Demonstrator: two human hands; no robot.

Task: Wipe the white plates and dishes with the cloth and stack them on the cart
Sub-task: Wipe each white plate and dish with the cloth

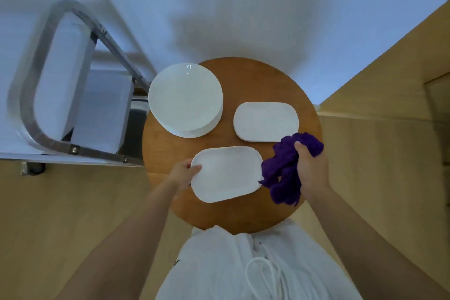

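**Oblong dish held at its edge, cloth bunched beside it**

The left hand [186,172] pinches the left rim of an oblong white dish [226,173] at the centre of the frame, thumb on top. I judge the dish is lifted or tipped off the round wooden table [267,207], though the view does not settle it. The right hand [310,169] is closed around a purple cloth [283,168], which hangs in folds and touches the dish's right end.

Risks from here, as I judge them: the dish is gripped at 1 end only, so pressure from the cloth at the far end could lever it out of the fingers. The trailing cloth could also drag across the second oblong dish [265,120], just above it in the frame, and shift it. The stack of round plates [185,98], upper left on the table, overhangs the table edge and could be knocked during a carry to the cart [36,129] at the left of the frame.

Every dish looks empty. I cannot tell whether any dishes sit on the cart's pale shelf.
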